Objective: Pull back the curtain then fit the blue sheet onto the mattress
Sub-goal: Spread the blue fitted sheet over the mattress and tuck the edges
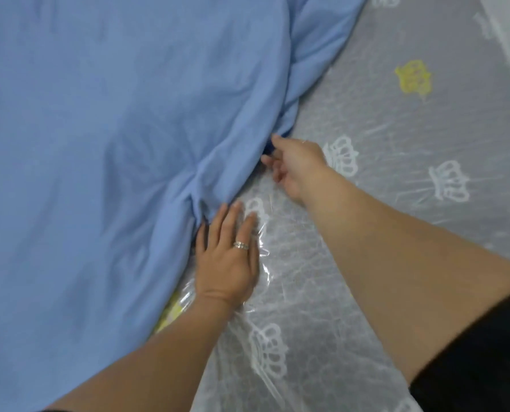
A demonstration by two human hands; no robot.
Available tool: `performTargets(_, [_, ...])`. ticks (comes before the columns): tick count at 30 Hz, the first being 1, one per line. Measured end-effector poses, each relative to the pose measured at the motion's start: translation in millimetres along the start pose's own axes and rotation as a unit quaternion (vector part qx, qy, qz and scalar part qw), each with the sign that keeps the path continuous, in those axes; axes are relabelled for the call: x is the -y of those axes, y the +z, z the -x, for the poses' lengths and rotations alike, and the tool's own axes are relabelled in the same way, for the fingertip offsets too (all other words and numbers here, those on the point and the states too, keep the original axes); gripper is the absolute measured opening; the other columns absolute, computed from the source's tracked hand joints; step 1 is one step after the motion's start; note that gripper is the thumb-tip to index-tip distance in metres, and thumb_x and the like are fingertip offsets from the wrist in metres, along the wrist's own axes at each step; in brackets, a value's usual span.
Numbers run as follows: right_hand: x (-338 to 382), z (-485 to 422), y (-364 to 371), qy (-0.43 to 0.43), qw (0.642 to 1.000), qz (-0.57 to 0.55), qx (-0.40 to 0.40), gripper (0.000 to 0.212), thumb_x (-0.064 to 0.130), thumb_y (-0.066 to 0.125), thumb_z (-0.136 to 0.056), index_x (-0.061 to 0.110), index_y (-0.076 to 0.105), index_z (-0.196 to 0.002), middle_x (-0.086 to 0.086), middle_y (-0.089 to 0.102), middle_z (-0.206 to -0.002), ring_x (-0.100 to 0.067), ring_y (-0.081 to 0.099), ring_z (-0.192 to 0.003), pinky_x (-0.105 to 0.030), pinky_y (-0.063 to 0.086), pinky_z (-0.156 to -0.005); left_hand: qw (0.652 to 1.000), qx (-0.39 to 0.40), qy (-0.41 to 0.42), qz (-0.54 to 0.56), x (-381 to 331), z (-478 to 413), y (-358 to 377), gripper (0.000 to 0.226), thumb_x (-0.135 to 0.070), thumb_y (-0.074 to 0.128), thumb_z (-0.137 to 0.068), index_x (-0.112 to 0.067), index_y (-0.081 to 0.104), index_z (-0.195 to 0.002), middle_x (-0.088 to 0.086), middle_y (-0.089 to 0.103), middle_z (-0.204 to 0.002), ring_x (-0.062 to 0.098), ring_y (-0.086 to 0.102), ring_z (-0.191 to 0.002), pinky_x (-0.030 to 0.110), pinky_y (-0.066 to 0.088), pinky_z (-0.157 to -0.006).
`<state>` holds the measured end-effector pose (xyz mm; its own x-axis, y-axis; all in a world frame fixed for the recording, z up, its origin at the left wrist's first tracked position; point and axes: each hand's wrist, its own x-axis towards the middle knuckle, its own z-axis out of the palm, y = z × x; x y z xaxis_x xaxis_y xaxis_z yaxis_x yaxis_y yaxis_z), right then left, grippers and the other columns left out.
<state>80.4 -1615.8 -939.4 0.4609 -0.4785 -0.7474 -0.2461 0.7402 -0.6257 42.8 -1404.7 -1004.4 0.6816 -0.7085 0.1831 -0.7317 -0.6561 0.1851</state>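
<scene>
The blue sheet [114,129] covers the left and upper part of the view, its gathered edge bunched into folds near the middle. Under it lies the mattress [396,150], grey with white and yellow crown prints and wrapped in clear plastic. My left hand [227,257], wearing a ring, lies flat with straight fingers on the plastic, fingertips touching the sheet's bunched edge. My right hand [295,165] reaches to the sheet's edge a little farther up, fingers loosely curled, fingertips at the fabric; no grip on the fabric shows.
A strip of white fabric [509,31] shows at the top right corner beside the mattress. Part of a yellow crown print [170,310] peeks from under the sheet by my left wrist. A dark sleeve [485,352] fills the lower right.
</scene>
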Motion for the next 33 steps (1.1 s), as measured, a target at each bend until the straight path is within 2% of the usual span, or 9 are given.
performTargets(3, [8.4, 1.4, 7.3, 0.023, 1.0, -0.006, -0.018, 0.016, 0.021, 0.067, -0.093, 0.014, 0.059, -0.08, -0.001, 0.053, -0.069, -0.009, 0.038, -0.049, -0.022, 0.022, -0.039, 1.0, 0.007, -0.015, 0.007, 3.6, -3.7, 1.2, 0.04, -0.035, 0.037, -0.102, -0.027, 0.054, -0.137, -0.001, 0.039, -0.157, 0.019, 0.028, -0.149, 0.053, 0.025, -0.117])
performTargets(5, [4.3, 8.9, 1.0, 0.031, 0.997, -0.076, -0.003, 0.011, 0.022, 0.063, -0.095, 0.016, 0.06, -0.087, 0.0, 0.056, -0.073, -0.009, 0.047, -0.059, -0.021, 0.031, -0.05, 1.0, 0.003, -0.013, 0.007, 3.8, -3.1, 2.9, 0.041, -0.035, 0.036, -0.102, -0.026, 0.051, -0.139, -0.001, 0.037, -0.157, 0.019, 0.027, -0.149, 0.053, 0.024, -0.117])
performTargets(8, [-16.5, 25.3, -28.8, 0.019, 0.989, -0.144, -0.011, 0.02, 0.021, 0.051, -0.102, 0.015, 0.06, -0.119, -0.008, 0.069, -0.111, -0.019, 0.066, -0.096, -0.032, 0.051, -0.075, 1.0, -0.015, -0.01, 0.02, 3.6, -2.4, 4.6, 0.042, -0.034, 0.038, -0.101, -0.025, 0.05, -0.14, 0.0, 0.038, -0.157, 0.019, 0.029, -0.148, 0.051, 0.024, -0.118])
performTargets(12, [-53.7, 53.9, -85.4, -0.023, 0.963, -0.245, -0.107, 0.028, 0.011, 0.048, -0.104, 0.008, 0.057, -0.13, -0.014, 0.07, -0.116, -0.029, 0.071, -0.099, -0.041, 0.061, -0.072, 0.999, -0.04, -0.007, 0.032, 4.9, 0.1, 6.8, 0.038, -0.03, 0.048, -0.098, -0.025, 0.051, -0.135, 0.003, 0.045, -0.15, 0.023, 0.039, -0.142, 0.051, 0.029, -0.114])
performTargets(15, [-64.7, 54.7, -98.5, -0.074, 0.969, -0.195, -0.134, 0.028, 0.011, 0.062, -0.097, 0.0, 0.062, -0.123, -0.016, 0.071, -0.117, -0.033, 0.068, -0.108, -0.049, 0.057, -0.09, 0.997, -0.065, 0.0, 0.035, 6.0, 1.3, 9.6, 0.039, -0.032, 0.049, -0.097, -0.024, 0.052, -0.135, 0.002, 0.048, -0.145, 0.024, 0.043, -0.133, 0.047, 0.027, -0.114])
performTargets(21, [-69.5, 49.1, -95.5, -0.117, 0.975, -0.147, -0.12, 0.009, 0.01, 0.065, -0.093, 0.013, 0.06, -0.086, -0.01, 0.072, -0.09, -0.027, 0.071, -0.085, -0.047, 0.059, -0.078, 0.994, -0.096, 0.056, 0.016, 0.4, 4.6, 0.7, 0.048, -0.028, 0.058, -0.094, -0.021, 0.05, -0.141, 0.003, 0.051, -0.14, 0.027, 0.048, -0.126, 0.049, 0.033, -0.106])
performTargets(25, [-70.8, 59.9, -94.2, -0.129, 0.979, -0.098, -0.124, 0.011, 0.011, 0.063, -0.092, 0.014, 0.06, -0.081, -0.013, 0.071, -0.092, -0.027, 0.07, -0.084, -0.056, 0.059, -0.081, 0.993, -0.01, 0.112, -0.048, -20.8, -18.6, -17.3, 0.051, -0.02, 0.049, -0.092, -0.013, 0.047, -0.143, 0.007, 0.055, -0.136, 0.029, 0.048, -0.122, 0.044, 0.036, -0.099])
performTargets(28, [-69.6, 79.0, -95.4, -0.09, 0.981, 0.003, -0.174, 0.009, 0.013, 0.059, -0.089, 0.012, 0.064, -0.096, -0.018, 0.069, -0.107, -0.032, 0.068, -0.092, -0.064, 0.057, -0.073, 0.988, 0.069, 0.046, -0.133, -34.8, -40.0, -45.6, 0.031, -0.02, 0.053, -0.082, -0.012, 0.065, -0.111, 0.009, 0.066, -0.107, 0.033, 0.056, -0.103, 0.043, 0.036, -0.088])
performTargets(33, [-1.1, 122.6, -121.1, -0.099, 0.974, -0.03, -0.2, 0.03, 0.004, 0.052, -0.094, 0.006, 0.062, -0.122, -0.012, 0.067, -0.115, -0.033, 0.068, -0.097, -0.049, 0.061, -0.07, 0.974, 0.179, 0.01, -0.141, -51.5, -13.5, -119.1, 0.02, -0.017, 0.05, -0.088, -0.015, 0.063, -0.103, 0.01, 0.069, -0.102, 0.035, 0.066, -0.094, 0.037, 0.04, -0.078])
